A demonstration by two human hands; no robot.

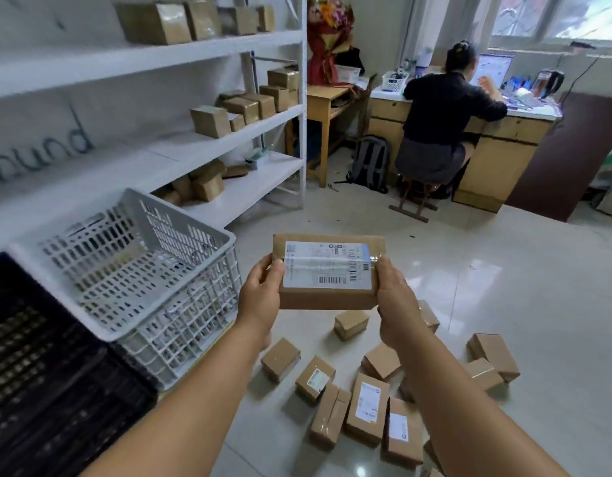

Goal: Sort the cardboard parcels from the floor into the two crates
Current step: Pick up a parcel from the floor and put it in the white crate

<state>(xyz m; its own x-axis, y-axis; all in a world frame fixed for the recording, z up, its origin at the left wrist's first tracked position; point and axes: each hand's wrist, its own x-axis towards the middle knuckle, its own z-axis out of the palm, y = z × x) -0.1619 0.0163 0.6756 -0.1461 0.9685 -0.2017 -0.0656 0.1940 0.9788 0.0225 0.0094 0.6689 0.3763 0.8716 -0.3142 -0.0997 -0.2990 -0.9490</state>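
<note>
A flat cardboard parcel (328, 297) with a white shipping label is held up in front of me, label facing me. My left hand (261, 296) grips its left edge and my right hand (395, 301) grips its right edge. Below it, several small cardboard parcels (368, 407) lie scattered on the tiled floor, some with labels. To the left stand a white slatted crate (225, 242) and a black crate (57, 390) side by side; I see no parcels in either.
White shelving (302, 132) with several parcels runs along the left wall. A person (442, 125) sits on a stool at a desk at the back, a backpack (369, 163) beside them. A brown board (565, 160) leans at the right. Bare tile lies beyond the held parcel.
</note>
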